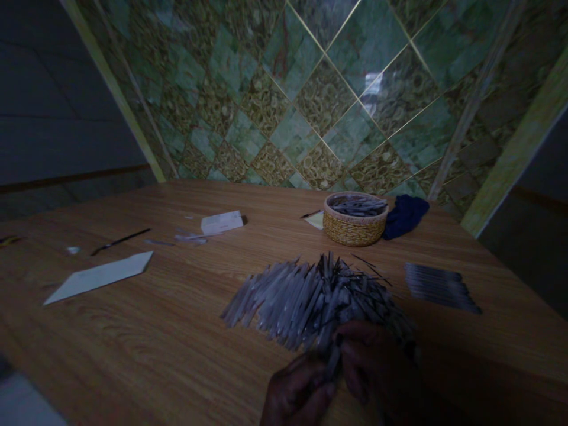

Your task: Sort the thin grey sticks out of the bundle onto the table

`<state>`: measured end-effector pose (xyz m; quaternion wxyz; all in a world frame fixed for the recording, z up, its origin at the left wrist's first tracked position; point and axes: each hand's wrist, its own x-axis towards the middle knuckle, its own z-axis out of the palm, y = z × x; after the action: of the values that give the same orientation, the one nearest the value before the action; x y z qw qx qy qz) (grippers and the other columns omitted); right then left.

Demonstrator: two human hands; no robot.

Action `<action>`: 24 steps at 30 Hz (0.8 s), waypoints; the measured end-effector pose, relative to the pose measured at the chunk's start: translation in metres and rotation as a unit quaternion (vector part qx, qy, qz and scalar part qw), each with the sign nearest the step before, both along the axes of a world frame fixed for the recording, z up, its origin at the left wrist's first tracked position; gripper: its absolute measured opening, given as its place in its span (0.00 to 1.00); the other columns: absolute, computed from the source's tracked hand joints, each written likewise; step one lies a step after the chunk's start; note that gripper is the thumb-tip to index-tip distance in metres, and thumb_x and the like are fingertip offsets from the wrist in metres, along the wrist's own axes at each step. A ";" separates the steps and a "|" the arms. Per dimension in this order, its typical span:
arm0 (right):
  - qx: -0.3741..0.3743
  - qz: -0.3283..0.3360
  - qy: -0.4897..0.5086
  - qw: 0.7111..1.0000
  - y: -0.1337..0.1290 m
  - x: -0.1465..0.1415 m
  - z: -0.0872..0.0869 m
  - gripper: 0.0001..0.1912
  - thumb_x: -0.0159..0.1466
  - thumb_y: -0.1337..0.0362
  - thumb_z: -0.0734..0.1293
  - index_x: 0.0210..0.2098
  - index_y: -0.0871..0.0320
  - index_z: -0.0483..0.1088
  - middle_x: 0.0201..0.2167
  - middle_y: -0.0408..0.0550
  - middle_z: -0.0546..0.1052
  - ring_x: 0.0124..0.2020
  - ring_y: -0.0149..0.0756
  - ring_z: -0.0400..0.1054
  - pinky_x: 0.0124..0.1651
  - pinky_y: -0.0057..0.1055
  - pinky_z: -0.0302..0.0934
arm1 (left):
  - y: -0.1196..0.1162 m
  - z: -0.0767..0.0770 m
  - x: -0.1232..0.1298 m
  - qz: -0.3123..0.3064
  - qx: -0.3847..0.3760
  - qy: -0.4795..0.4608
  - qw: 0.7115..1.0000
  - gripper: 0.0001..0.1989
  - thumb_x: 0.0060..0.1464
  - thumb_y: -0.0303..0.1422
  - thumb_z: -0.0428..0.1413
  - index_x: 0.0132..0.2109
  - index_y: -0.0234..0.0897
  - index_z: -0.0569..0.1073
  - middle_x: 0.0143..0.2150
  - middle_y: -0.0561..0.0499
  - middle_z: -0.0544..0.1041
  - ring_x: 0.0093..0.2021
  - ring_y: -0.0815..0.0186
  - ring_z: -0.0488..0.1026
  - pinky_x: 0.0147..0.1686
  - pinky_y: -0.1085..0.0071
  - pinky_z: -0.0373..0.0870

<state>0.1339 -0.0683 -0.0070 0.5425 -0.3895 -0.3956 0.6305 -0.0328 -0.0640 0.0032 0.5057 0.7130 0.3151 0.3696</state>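
A large heap of slim translucent plastic sleeves (288, 296) lies fanned out on the wooden table. Its right part is mixed with thin dark sticks (350, 290). At the heap's near edge, my left hand (297, 387) is closed with its fingers round the lower end of one plastic sleeve (332, 358). My right hand (373, 361) pinches at the sleeve's upper end, where a small dark tip shows between thumb and finger. Dim light hides whether a stick sits inside that sleeve. Both hands are close together, and the right forearm fades into shadow.
A round woven basket (355, 231) filled with sleeves stands behind the heap, beside a dark blue cloth (406, 216). A neat row of sleeves (439, 287) lies at right. Leftward are a white box (222, 222), a flat white card (102, 275) and a dark slender tool (119, 241).
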 end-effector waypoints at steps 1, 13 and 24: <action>-0.002 0.003 0.003 1.000 0.000 0.000 0.000 0.18 0.52 0.52 0.69 0.31 0.62 0.68 0.06 0.36 0.65 0.06 0.24 0.53 0.11 0.19 0.40 | 0.000 0.000 0.000 0.001 -0.001 0.003 1.000 0.09 0.55 0.34 0.54 0.36 0.37 0.77 0.32 0.47 0.75 0.34 0.61 0.71 0.36 0.67 0.68; 0.003 0.003 -0.033 0.999 -0.001 0.004 0.000 0.13 0.53 0.56 0.68 0.30 0.62 0.70 0.07 0.36 0.66 0.08 0.23 0.55 0.12 0.19 0.46 | 0.001 0.000 -0.002 0.010 0.023 0.033 0.999 0.08 0.55 0.33 0.54 0.34 0.37 0.77 0.30 0.48 0.74 0.32 0.63 0.71 0.33 0.70 0.67; 0.038 -0.001 -0.099 0.994 -0.003 0.014 0.009 0.07 0.50 0.66 0.69 0.29 0.60 0.72 0.12 0.37 0.69 0.11 0.24 0.61 0.16 0.20 0.54 | 0.001 0.001 -0.003 0.017 0.096 0.074 0.992 0.07 0.55 0.30 0.53 0.34 0.37 0.77 0.30 0.47 0.74 0.30 0.64 0.71 0.30 0.72 0.68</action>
<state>0.1474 -0.0709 0.0021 0.5159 -0.4297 -0.4708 0.5723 -0.0357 -0.0632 0.0045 0.4037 0.7783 0.3264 0.3532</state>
